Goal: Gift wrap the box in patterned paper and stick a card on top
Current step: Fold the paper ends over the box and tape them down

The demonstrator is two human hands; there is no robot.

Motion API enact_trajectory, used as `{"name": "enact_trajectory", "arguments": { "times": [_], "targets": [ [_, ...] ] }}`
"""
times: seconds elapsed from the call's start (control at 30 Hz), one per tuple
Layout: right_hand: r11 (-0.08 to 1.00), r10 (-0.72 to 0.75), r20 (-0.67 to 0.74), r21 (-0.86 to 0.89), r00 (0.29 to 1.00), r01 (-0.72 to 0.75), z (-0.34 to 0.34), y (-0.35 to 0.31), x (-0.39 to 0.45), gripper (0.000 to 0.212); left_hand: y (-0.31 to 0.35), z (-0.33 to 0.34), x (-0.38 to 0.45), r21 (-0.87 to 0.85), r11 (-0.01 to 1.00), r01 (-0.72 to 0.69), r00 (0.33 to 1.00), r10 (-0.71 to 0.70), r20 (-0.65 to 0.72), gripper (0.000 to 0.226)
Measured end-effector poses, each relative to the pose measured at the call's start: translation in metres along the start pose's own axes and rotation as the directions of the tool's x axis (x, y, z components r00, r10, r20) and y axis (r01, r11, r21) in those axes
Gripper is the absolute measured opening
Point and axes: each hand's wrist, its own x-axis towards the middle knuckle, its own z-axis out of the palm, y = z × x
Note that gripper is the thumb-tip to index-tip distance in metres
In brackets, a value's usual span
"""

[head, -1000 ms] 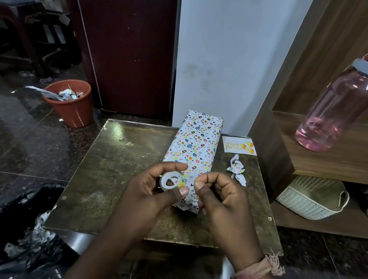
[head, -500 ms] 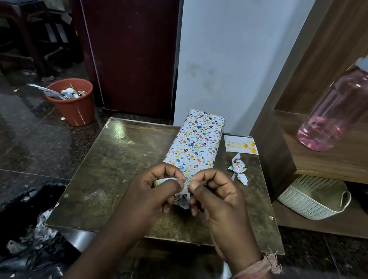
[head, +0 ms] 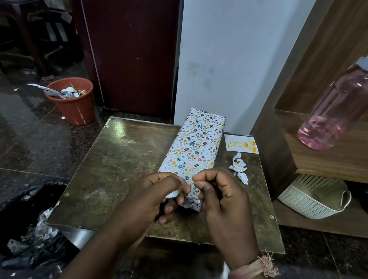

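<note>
One box [head: 195, 147], fully paper-wrapped

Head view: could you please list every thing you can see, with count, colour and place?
wrapped box: 1, white patterned paper, on table, far end past its edge
card: 1, white with yellow, table, right of box
paper scraps: few, patterned, near card
table: 1, dark brass tone
bottle: 1, pink, red cap, shelf
basket: 1, cream, lower shelf
bucket: 1, orange, floor
black bag: 1, floor
left hand: holds a white roll
right hand: fingers pinching beside it
</note>
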Motion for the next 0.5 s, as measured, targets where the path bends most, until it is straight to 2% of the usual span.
{"name": "enact_trajectory", "arguments": {
  "times": [0.23,0.4,0.5],
  "targets": [
    [0.975,-0.139,0.041,-0.170,0.989,0.144,-0.0037,-0.0011,-0.0011,0.025,0.0023,-0.0038,-0.0032,0.001,0.997,0.071,0.996,-0.071,0.049,0.021],
    [0.944,-0.249,0.068,-0.204,0.966,0.258,-0.0057,-0.0071,-0.0032,0.048,0.0045,-0.0048,-0.0043,-0.023,0.994,0.110,0.990,-0.108,0.087,0.018],
    [0.930,-0.300,0.067,-0.202,0.952,0.307,-0.0064,-0.0079,-0.0037,0.053,0.0059,-0.0057,-0.0053,-0.040,0.990,0.136,0.986,-0.132,0.105,0.020]
  ]
}}
